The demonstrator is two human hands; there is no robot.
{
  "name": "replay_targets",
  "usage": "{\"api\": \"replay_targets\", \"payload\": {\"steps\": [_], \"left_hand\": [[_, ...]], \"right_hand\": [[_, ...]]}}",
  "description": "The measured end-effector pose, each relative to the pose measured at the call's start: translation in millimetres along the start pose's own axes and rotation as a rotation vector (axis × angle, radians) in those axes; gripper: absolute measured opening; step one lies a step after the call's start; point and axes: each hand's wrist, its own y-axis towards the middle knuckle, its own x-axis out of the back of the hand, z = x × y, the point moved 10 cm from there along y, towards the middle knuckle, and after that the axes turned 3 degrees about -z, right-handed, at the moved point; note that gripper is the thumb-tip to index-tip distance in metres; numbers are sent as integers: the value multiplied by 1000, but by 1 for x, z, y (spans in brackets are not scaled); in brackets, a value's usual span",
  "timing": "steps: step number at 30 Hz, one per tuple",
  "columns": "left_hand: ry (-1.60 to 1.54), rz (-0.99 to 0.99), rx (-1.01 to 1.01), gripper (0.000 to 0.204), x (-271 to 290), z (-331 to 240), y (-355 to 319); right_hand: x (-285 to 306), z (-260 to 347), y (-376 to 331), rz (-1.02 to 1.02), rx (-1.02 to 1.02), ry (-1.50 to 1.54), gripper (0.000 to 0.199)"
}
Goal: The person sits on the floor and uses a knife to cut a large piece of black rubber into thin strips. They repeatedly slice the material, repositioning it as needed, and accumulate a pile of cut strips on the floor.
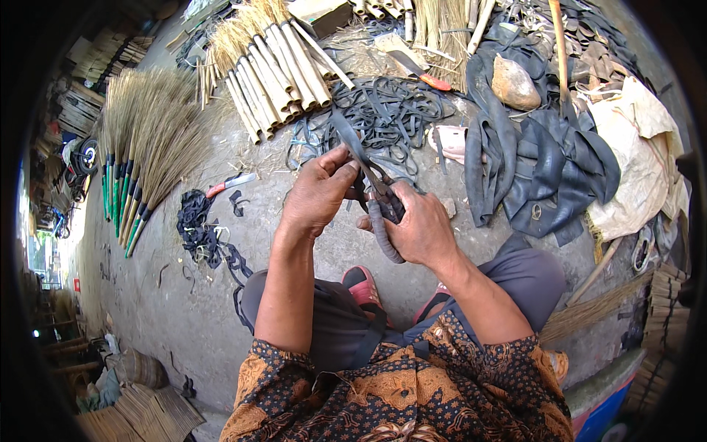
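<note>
In front of me, my left hand (315, 193) pinches a black rubber strip (348, 135) between thumb and fingers. The strip's broad end points up and away, over a tangle of cut rubber strips (394, 110) on the ground. My right hand (423, 227) is closed round a pair of scissors (382, 233) with a grey wrapped handle. Their blades meet the strip close to my left fingertips. More dark rubber hangs between the two hands, and exactly where the blades close is hard to see.
Grass brooms (151, 140) lie at the left, some with green handles. Bundled bamboo handles (276, 77) are farther off. A red-handled knife (228, 184) and a black strip heap (197, 225) lie left; another knife (421, 71), a stone (514, 82) and rubber sheets (549, 173) are right.
</note>
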Motion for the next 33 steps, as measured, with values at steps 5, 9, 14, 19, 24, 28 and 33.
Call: {"api": "replay_targets", "payload": {"steps": [5,9,14,19,24,28,33], "left_hand": [[-109,-63,-6,42,11,-5,3],[-106,-115,-39,35,20,-10,4],[-46,-45,-26,25,6,-5,1],[-33,5,-5,30,-1,-2,1],[-180,-109,-66,31,17,-10,4],[-75,-82,-27,40,15,-7,5],[-36,-25,5,22,0,1,3]], "right_hand": [[2,5,-3,-19,0,-8,68],[-3,6,-3,13,-2,34,68],[4,17,-1,-89,138,-3,56],[-1,1,-1,-5,0,13,55],[-3,7,-4,-2,27,31,54],[-3,11,-1,-26,51,41,53],[-5,-1,1,24,-31,6,53]]}}
